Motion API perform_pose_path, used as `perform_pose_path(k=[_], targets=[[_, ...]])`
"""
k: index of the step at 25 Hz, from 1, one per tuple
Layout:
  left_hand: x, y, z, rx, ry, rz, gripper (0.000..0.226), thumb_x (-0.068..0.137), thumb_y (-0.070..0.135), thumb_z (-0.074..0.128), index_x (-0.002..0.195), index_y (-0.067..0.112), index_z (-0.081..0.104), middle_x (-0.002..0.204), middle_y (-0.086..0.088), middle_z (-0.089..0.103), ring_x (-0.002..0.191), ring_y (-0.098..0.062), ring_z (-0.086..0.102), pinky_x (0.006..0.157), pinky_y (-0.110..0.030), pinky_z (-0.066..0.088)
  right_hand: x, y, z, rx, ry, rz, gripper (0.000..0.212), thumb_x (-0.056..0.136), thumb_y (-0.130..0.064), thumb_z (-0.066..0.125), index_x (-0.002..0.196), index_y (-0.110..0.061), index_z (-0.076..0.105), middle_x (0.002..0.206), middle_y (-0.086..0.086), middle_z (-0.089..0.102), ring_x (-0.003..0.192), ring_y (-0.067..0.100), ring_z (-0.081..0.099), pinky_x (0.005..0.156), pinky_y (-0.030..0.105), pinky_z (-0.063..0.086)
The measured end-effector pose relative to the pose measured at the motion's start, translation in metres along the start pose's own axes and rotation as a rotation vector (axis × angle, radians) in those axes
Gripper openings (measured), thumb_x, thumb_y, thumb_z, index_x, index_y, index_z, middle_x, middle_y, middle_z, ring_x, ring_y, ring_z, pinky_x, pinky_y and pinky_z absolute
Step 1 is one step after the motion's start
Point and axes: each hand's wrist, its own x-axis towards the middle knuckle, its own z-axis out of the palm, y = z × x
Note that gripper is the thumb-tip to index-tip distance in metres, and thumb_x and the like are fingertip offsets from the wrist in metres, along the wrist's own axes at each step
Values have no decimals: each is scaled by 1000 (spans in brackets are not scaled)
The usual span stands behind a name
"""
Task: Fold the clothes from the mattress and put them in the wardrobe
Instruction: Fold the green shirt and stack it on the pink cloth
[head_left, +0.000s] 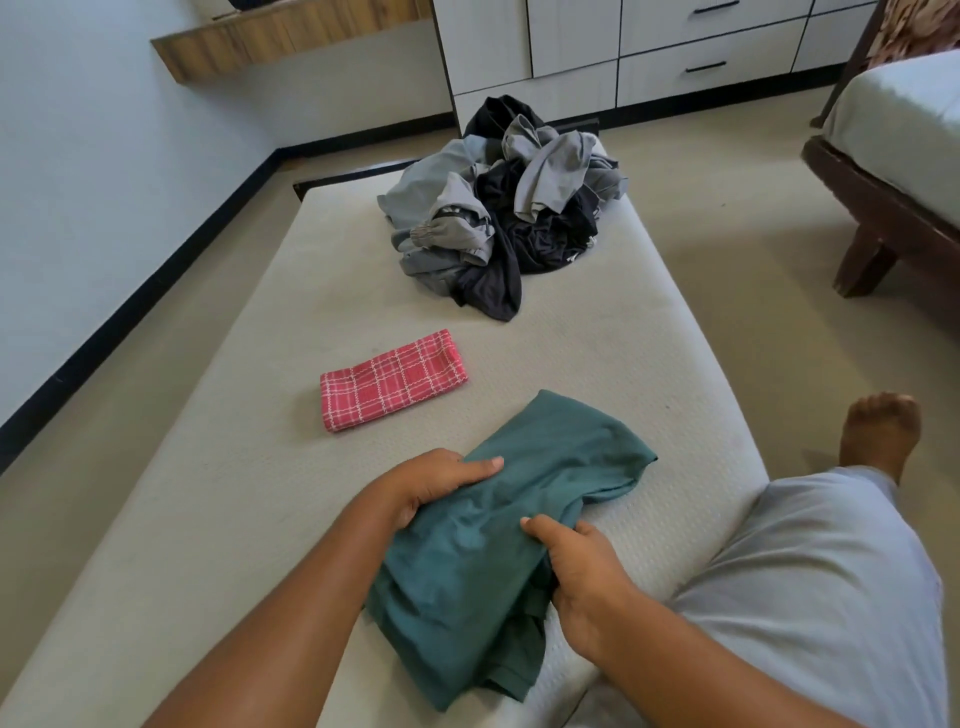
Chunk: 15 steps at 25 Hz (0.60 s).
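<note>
Your left hand (436, 483) and right hand (582, 577) each close their grip on the green garment (493, 551), near on the pale mattress (597, 343). A folded red cloth (392, 382) lies left; the clothes pile (509, 208) sits far, before the white wardrobe (649, 47). A wooden bed (893, 208) stands right.

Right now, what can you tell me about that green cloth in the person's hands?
The green garment is a plain teal, soft-looking knit, partly folded and rumpled, with a hemmed edge at its near end. It lies on the pale mattress. The left hand grips its left edge, the right hand its right edge.
</note>
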Motion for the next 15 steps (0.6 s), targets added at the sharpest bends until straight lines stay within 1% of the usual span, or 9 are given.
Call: perform_pose_path(k=[2, 3, 5, 8, 10, 11, 12, 13, 15], targets=[[-3, 12, -8, -51, -79, -21, 61, 77, 57, 82, 116, 11, 74, 108, -11, 79, 103, -27, 75, 99, -46, 57, -1, -8, 3, 18, -29, -53, 25, 92, -4, 65, 114, -14, 69, 94, 6, 80, 94, 28, 75, 70, 34, 57], [-6, 20, -12, -108, -57, 20, 54, 79, 51, 83, 116, 11, 75, 109, -11, 78, 106, -28, 74, 103, -47, 55, -1, -16, 5, 14, -34, -99, 28, 90, -3, 65, 115, -15, 69, 97, 6, 80, 97, 29, 74, 72, 35, 57], [-17, 38, -20, -319, 39, 170, 42, 83, 40, 81, 113, 11, 76, 110, -11, 78, 109, -28, 71, 104, -44, 53, -4, -43, 14, -26, -28, -216, 29, 88, -4, 66, 115, -15, 69, 101, 7, 79, 97, 27, 73, 72, 35, 56], [-46, 61, -34, -588, 163, 438, 39, 79, 33, 79, 110, 10, 77, 114, -13, 77, 112, -28, 70, 98, -40, 53, -20, -98, 30, -135, -61, -410, 22, 90, -8, 65, 108, -18, 70, 97, 8, 78, 87, 23, 74, 62, 32, 56], [-67, 61, -41, -634, 204, 604, 34, 81, 29, 72, 110, 12, 77, 117, -13, 76, 108, -25, 70, 89, -37, 52, -29, -120, 38, -225, -142, -578, 25, 92, -9, 65, 112, -23, 68, 99, 2, 77, 90, 17, 73, 65, 31, 56], [-74, 54, -42, -620, 223, 657, 35, 83, 28, 70, 113, 12, 75, 119, -11, 75, 107, -23, 70, 85, -35, 51, -32, -123, 38, -255, -180, -636, 24, 93, -12, 66, 114, -24, 67, 100, -1, 76, 88, 11, 73, 66, 26, 56], [-81, 43, -38, -617, 245, 676, 37, 83, 26, 68, 116, 11, 74, 120, -8, 75, 108, -20, 70, 85, -31, 51, -36, -120, 39, -285, -193, -652, 21, 94, -19, 68, 115, -23, 66, 101, -3, 75, 86, 7, 72, 65, 22, 55], [-81, 26, -32, -618, 271, 665, 38, 83, 25, 68, 117, 11, 73, 120, -6, 76, 109, -16, 70, 86, -28, 51, -35, -111, 36, -325, -171, -640, 20, 94, -29, 69, 113, -23, 65, 100, -3, 75, 86, 6, 72, 66, 21, 55], [-77, -13, -7, -628, 308, 518, 34, 85, 28, 73, 114, 11, 74, 114, -2, 78, 107, -11, 72, 87, -26, 51, -21, -78, 21, -451, -74, -515, 24, 93, -42, 69, 107, -22, 65, 99, -2, 74, 90, 12, 71, 73, 28, 57]])
